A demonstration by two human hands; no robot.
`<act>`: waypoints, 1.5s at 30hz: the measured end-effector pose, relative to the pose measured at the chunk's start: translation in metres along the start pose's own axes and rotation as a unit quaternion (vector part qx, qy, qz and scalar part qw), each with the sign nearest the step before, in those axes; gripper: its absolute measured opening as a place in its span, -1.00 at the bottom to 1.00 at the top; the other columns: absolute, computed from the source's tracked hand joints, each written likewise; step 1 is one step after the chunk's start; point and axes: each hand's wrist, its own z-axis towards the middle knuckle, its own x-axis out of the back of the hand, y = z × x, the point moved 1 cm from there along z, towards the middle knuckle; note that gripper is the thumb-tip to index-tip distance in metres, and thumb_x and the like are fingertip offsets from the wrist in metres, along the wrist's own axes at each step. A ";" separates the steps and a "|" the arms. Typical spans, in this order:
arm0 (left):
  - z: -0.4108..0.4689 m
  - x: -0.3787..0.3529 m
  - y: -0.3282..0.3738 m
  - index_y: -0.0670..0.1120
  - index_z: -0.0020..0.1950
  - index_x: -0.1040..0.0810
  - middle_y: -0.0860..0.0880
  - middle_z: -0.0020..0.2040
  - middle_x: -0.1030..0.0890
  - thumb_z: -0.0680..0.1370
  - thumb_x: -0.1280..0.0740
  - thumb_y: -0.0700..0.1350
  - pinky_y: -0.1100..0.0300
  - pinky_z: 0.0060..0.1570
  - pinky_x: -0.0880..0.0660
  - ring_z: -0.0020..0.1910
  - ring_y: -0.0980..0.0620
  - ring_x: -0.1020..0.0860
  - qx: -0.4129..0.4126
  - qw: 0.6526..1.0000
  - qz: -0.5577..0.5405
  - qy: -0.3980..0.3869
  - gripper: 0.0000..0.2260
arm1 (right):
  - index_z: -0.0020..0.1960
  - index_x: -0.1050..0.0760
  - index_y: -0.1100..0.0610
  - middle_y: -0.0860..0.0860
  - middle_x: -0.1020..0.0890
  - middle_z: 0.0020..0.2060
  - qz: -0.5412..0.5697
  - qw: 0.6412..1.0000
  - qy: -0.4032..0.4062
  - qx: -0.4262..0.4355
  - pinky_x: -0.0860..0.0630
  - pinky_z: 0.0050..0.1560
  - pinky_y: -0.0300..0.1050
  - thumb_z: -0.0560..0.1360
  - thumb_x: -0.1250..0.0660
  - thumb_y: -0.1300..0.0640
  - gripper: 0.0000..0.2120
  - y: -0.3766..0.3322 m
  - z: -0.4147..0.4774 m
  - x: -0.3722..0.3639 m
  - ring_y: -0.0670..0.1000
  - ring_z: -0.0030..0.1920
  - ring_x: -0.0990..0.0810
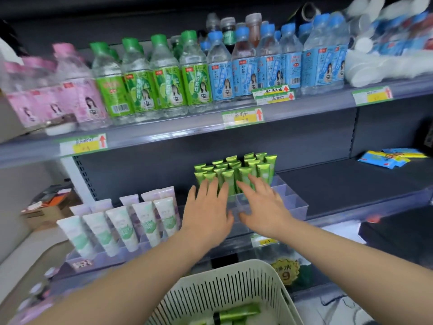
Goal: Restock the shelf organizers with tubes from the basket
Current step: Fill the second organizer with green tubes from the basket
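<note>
Head view: both of my hands are out over the clear organizer (290, 204) at mid-frame, holding nothing. My left hand (206, 212) and right hand (264, 205) lie palm down, fingers straight and spread, with the tips at the front row of the green tubes (234, 172) standing there. Whether they actually press on the tubes I cannot tell. Those tubes stand crimped end up, packed into the rear compartments, while the front and right-hand compartments look unfilled. More of them lie flat in the white slotted basket (234, 285) at bottom centre, one with its dark cap pointing left. Pale tubes (121, 226) fill a second organizer (79, 261) at lower left.

I judge these tubes to be light and soft-walled, with a glossy skin that could slip under a loose pinch. Squeezing the belly would dent it. I would take one from the basket by the stiffer shoulder just above the cap, thumb against two fingers. Then I would lower it cap first into a free cell, steadying its neighbours so the row does not topple.
</note>
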 end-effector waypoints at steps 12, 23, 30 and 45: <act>-0.101 -0.020 0.004 -0.03 0.49 -0.12 -0.05 0.47 -0.19 0.53 -0.17 0.06 -0.04 0.44 -0.11 0.47 -0.07 -0.12 0.010 0.999 -0.045 -0.028 -0.45 | 0.52 0.15 -0.05 0.04 0.15 0.52 -0.021 0.997 -0.079 0.003 0.07 0.46 0.08 0.45 -0.28 -0.05 -0.20 -0.036 -0.076 -0.057 0.11 0.51 0.16; -0.176 -0.081 0.004 -0.09 0.44 -0.23 -0.07 0.41 -0.31 0.48 -0.25 0.05 0.02 0.38 -0.21 0.40 -0.06 -0.26 0.054 0.989 -0.100 -0.096 -0.44 | 0.52 0.09 0.00 0.06 0.06 0.52 0.002 0.982 -0.189 0.003 0.06 0.48 0.06 0.42 -0.33 -0.01 -0.17 -0.049 -0.131 -0.129 0.09 0.51 0.09; -0.210 -0.130 -0.003 -0.09 0.43 -0.25 -0.07 0.37 -0.36 0.51 -0.24 0.06 0.03 0.33 -0.32 0.36 -0.05 -0.32 0.077 0.975 -0.128 -0.167 -0.47 | 0.51 0.05 -0.03 0.04 0.03 0.52 -0.006 0.967 -0.255 -0.020 -0.01 0.46 0.11 0.41 -0.35 -0.01 -0.18 -0.040 -0.147 -0.177 0.12 0.51 0.03; -0.227 -0.209 -0.029 -0.14 0.36 -0.31 -0.13 0.31 -0.41 0.51 -0.27 0.02 -0.02 0.23 -0.41 0.30 -0.12 -0.38 0.125 0.908 -0.153 -0.368 -0.53 | 0.40 -0.24 0.17 0.13 -0.39 0.28 -0.009 0.926 -0.377 -0.005 -0.40 0.25 0.05 0.43 -0.32 0.17 -0.43 -0.031 -0.149 -0.255 0.14 0.29 -0.37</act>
